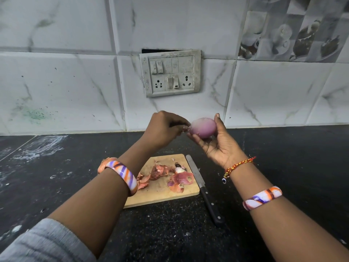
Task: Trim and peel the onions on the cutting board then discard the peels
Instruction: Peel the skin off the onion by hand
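Above the back edge of the black worktop [170, 233], up in the air, the right hand [219, 142] cradles a purple onion [203, 128], fingers curled under it and the thumb standing up its far side. The left hand [166, 129] comes in from the other side, fingertips pinched together on a small scrap of skin at the onion's left end. The onion looks smooth and mostly bare.

Down below the hands, the wooden cutting board [162, 193] lies on the worktop, partly hidden by the left forearm. On it sits a heap of onion peels [170, 175], orange and pink, with a small trimmed end [178, 168] among them near the board's right side. Just beside the board's right edge lies a knife [203, 188], blade toward the wall, black handle toward the near edge, apart from both hands.

Striped bangles [122, 174] ring both wrists, and a red and yellow thread [238, 166] wraps the right one. A grey sleeve [43, 242] shows at the near left corner. Behind it all, marbled wall tiles [66, 87] carry a grubby switchboard [171, 72] with sockets.
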`<act>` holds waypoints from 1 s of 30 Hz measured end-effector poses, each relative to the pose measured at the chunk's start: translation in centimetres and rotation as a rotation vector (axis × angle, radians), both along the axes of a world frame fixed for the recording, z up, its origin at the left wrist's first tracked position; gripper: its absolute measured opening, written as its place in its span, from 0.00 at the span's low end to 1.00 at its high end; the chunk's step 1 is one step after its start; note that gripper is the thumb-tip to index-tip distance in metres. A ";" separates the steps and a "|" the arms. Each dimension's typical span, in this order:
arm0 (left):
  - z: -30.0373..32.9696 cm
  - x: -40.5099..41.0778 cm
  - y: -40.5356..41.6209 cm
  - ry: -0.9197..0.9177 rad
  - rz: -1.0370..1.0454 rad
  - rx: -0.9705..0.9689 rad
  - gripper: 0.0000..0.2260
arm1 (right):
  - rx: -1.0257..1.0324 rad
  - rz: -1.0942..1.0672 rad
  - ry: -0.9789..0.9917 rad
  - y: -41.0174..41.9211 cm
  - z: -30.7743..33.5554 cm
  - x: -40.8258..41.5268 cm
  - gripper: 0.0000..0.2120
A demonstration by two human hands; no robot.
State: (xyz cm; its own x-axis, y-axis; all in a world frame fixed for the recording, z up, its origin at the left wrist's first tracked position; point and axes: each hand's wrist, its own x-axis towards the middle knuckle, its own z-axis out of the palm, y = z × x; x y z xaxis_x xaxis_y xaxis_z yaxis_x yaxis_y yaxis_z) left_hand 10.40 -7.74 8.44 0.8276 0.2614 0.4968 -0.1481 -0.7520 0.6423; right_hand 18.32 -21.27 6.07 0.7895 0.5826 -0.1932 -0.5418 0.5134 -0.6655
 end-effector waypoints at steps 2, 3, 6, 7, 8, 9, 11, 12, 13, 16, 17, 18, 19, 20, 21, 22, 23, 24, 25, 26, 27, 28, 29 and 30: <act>0.2 -0.1 -0.6 -0.022 -0.035 0.026 0.07 | -0.010 -0.013 -0.012 0.2 0.1 -0.1 0.20; 0.2 -0.2 -0.8 -0.030 -0.050 0.046 0.09 | -0.005 -0.018 -0.013 0.3 0.1 -0.2 0.20; 0.2 -0.1 -1.2 -0.047 -0.068 0.174 0.14 | -0.018 -0.006 -0.024 0.5 0.0 -0.2 0.22; 0.1 0.0 -1.2 -0.064 -0.060 0.214 0.14 | -0.025 0.009 -0.035 0.5 -0.2 -0.1 0.23; 0.0 0.2 -1.1 -0.088 -0.045 0.229 0.12 | -0.026 0.029 -0.047 0.6 -0.3 0.0 0.24; -0.1 0.3 -1.0 -0.111 -0.031 0.223 0.11 | -0.025 0.050 -0.057 0.7 -0.4 0.0 0.24; -0.2 0.4 -0.9 -0.136 -0.016 0.205 0.09 | -0.029 0.082 -0.071 0.7 -0.5 0.0 0.25; -0.2 0.5 -0.8 -0.141 -0.016 0.207 0.08 | -0.033 0.092 -0.073 0.7 -0.4 0.0 0.25; -0.2 0.5 -0.8 -0.142 -0.021 0.218 0.08 | -0.037 0.101 -0.073 0.7 -0.3 -0.1 0.26; -0.2 0.5 -0.9 -0.135 -0.041 0.278 0.06 | -0.079 0.122 -0.068 0.5 -0.1 -0.3 0.26; -0.2 0.5 -1.0 -0.128 -0.047 0.296 0.07 | -0.102 0.125 -0.062 0.4 -0.2 -0.4 0.26; -0.1 0.5 -1.0 -0.121 -0.042 0.312 0.08 | -0.131 0.128 -0.057 0.4 -0.3 -0.4 0.26; 0.0 0.6 -1.1 -0.115 -0.022 0.323 0.08 | -0.164 0.130 -0.056 0.3 -0.4 -0.5 0.26; 0.1 0.7 -1.0 -0.105 0.012 0.334 0.08 | -0.192 0.134 -0.055 0.3 -0.5 -0.6 0.26; 0.1 1.0 -0.9 -0.088 0.059 0.347 0.07 | -0.208 0.142 -0.048 0.2 -0.6 -0.7 0.27; 0.1 1.2 -0.9 -0.067 0.111 0.354 0.07 | -0.212 0.151 -0.031 0.2 -0.7 -0.7 0.29; 0.0 1.4 -0.8 -0.053 0.156 0.344 0.08 | -0.206 0.158 -0.009 0.2 -0.8 -0.6 0.30; -0.2 1.5 -0.7 -0.048 0.189 0.308 0.08 | -0.196 0.161 0.010 0.2 -0.8 -0.6 0.32; -0.5 1.5 -0.6 -0.051 0.203 0.238 0.09 | -0.184 0.163 0.023 0.2 -0.7 -0.5 0.33; -0.6 1.4 -0.5 -0.055 0.198 0.147 0.10 | -0.172 0.166 0.032 0.1 -0.7 -0.3 0.35; -0.8 1.3 -0.4 -0.053 0.178 0.056 0.11 | -0.158 0.171 0.041 0.0 -0.6 -0.2 0.36; -1.0 1.2 -0.3 -0.041 0.150 -0.016 0.13 | -0.144 0.178 0.053 0.0 -0.5 -0.1 0.37; -1.0 1.0 -0.3 -0.020 0.122 -0.065 0.15 | -0.131 0.186 0.067 0.0 -0.4 0.0 0.38; -1.0 1.0 -0.2 0.008 0.104 -0.092 0.16 | -0.122 0.193 0.079 0.0 -0.3 0.0 0.39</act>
State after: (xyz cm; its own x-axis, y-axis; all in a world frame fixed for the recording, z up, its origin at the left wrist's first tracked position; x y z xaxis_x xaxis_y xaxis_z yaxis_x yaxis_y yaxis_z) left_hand 11.40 -7.96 7.40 0.7973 0.3905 0.4603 -0.0669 -0.7007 0.7103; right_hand 18.35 -21.30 5.75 0.6451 0.6901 -0.3280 -0.6749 0.3136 -0.6679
